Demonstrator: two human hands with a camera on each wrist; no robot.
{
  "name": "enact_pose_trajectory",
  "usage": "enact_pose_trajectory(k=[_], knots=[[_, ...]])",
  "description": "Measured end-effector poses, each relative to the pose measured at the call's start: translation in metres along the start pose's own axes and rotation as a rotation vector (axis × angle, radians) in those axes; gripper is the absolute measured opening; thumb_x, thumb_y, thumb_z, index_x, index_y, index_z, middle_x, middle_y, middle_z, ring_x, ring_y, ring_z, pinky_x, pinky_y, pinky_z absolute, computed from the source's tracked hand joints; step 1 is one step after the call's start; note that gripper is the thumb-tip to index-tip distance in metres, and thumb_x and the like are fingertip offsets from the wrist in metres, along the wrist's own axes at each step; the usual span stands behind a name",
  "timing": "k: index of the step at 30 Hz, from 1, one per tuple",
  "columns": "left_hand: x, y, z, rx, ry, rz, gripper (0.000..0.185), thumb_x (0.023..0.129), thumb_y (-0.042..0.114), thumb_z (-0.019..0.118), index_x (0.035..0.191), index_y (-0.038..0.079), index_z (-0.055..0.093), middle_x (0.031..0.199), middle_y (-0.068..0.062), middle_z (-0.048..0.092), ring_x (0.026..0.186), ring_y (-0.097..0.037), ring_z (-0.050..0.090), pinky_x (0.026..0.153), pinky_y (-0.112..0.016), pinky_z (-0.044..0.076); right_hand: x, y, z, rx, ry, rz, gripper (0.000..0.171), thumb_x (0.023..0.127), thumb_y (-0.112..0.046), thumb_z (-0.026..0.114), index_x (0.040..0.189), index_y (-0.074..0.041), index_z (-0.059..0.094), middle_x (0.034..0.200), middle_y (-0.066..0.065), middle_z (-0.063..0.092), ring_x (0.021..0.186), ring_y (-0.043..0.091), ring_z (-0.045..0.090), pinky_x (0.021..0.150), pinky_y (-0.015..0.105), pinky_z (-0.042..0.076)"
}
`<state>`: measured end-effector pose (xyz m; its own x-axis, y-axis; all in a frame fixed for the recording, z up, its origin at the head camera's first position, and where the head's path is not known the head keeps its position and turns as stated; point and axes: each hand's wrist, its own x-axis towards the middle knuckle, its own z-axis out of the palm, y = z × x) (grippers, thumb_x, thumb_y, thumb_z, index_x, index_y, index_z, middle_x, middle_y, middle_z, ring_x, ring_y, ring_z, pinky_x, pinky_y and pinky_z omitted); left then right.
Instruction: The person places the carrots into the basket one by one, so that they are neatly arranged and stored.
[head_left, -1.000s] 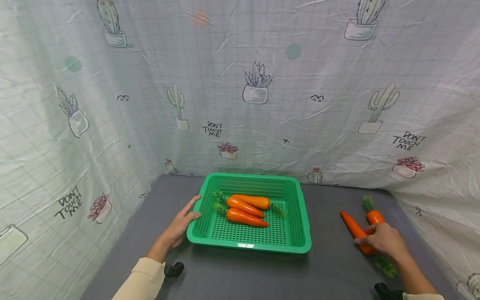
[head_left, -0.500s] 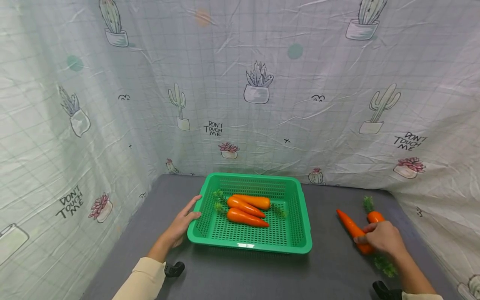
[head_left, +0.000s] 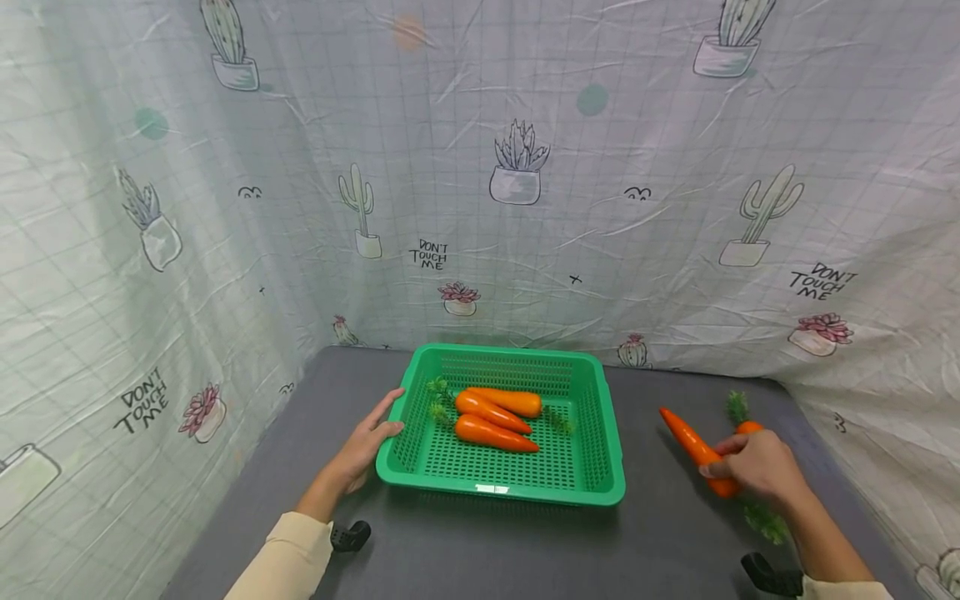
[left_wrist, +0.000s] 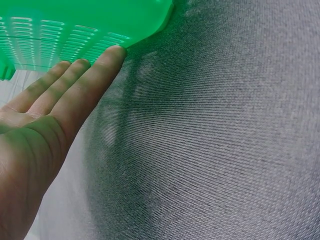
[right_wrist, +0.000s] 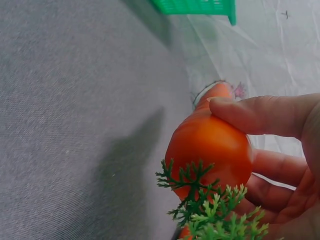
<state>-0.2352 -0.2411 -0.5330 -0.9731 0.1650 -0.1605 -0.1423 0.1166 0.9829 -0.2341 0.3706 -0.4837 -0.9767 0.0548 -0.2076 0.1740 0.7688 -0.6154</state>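
Note:
My right hand (head_left: 761, 467) grips an orange carrot (head_left: 693, 442) near its thick end. In the right wrist view the thumb lies on top of the carrot (right_wrist: 210, 145), fingers on the far side, green leafy top (right_wrist: 220, 215) toward the camera. A shadow falls on the cloth beside it. A second carrot (head_left: 748, 427) lies partly hidden behind that hand. My left hand (head_left: 363, 450) rests at the left side of a green basket (head_left: 495, 493); in the left wrist view its straight fingers (left_wrist: 85, 92) touch the slotted wall. Inside the basket lie three carrots (head_left: 495, 435).
A grey cloth (head_left: 555, 550) covers the table. Behind and at both sides hangs a pale curtain (head_left: 465, 208) printed with cactus drawings. Black wrist mounts (head_left: 348, 536) sit at the cuffs.
My right hand has taken hold of the carrot and shifted it slightly up and left, away from the carrot behind. The left hand and the basket stay in place.

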Motion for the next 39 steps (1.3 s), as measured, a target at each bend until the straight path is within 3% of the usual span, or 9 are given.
enact_pose_trajectory(k=[12,18,23,32,36,39], knots=[[0.001,0.000,-0.002,0.007,-0.004,-0.006,0.065,0.107,0.028,0.051,0.164,0.043,0.023,0.157,-0.027,0.041,0.112,-0.028,0.067,0.083,-0.039,0.057,-0.004,-0.026,-0.008,0.036,-0.003,-0.048,0.059,0.071,-0.026,0.096,0.113,0.010,0.075,0.103,0.024,0.075,0.078,0.021,0.069,0.065,0.036,0.058],[0.002,0.001,-0.001,0.009,-0.004,-0.008,0.065,0.107,0.028,0.051,0.164,0.043,0.022,0.165,-0.022,0.031,0.117,-0.028,0.065,0.084,-0.039,0.057,-0.005,-0.036,-0.009,0.058,-0.011,-0.059,0.060,0.074,-0.023,0.094,0.116,0.012,0.072,0.096,0.018,0.077,0.076,0.021,0.070,0.065,0.037,0.059],[0.003,0.001,0.000,0.044,0.016,-0.004,0.064,0.107,0.028,0.051,0.164,0.043,0.024,0.170,-0.017,0.022,0.133,-0.035,0.055,0.088,-0.036,0.054,-0.007,-0.044,-0.009,0.041,-0.003,-0.089,0.059,0.074,-0.024,0.094,0.117,0.011,0.073,0.095,0.016,0.077,0.076,0.021,0.070,0.064,0.036,0.058],[0.003,0.000,0.001,0.076,0.032,0.002,0.065,0.106,0.028,0.052,0.164,0.043,0.026,0.171,-0.019,0.021,0.149,-0.042,0.040,0.102,-0.040,0.049,-0.010,-0.060,-0.010,0.024,0.005,-0.131,0.057,0.075,-0.022,0.093,0.116,0.012,0.073,0.092,0.014,0.078,0.075,0.021,0.069,0.065,0.036,0.057],[0.002,-0.001,0.001,0.062,0.036,-0.002,0.065,0.106,0.027,0.052,0.163,0.043,0.026,0.166,-0.022,0.030,0.143,-0.040,0.047,0.095,-0.039,0.052,-0.011,-0.067,-0.010,0.022,0.004,-0.138,0.056,0.075,-0.022,0.093,0.116,0.011,0.072,0.092,0.014,0.078,0.075,0.021,0.069,0.065,0.036,0.057],[0.002,-0.001,0.001,0.034,0.025,-0.005,0.065,0.106,0.026,0.052,0.164,0.043,0.026,0.161,-0.026,0.037,0.130,-0.034,0.059,0.086,-0.037,0.056,-0.011,-0.071,-0.009,0.030,0.003,-0.148,0.056,0.076,-0.020,0.093,0.117,0.012,0.072,0.092,0.015,0.077,0.075,0.021,0.070,0.065,0.036,0.057]])
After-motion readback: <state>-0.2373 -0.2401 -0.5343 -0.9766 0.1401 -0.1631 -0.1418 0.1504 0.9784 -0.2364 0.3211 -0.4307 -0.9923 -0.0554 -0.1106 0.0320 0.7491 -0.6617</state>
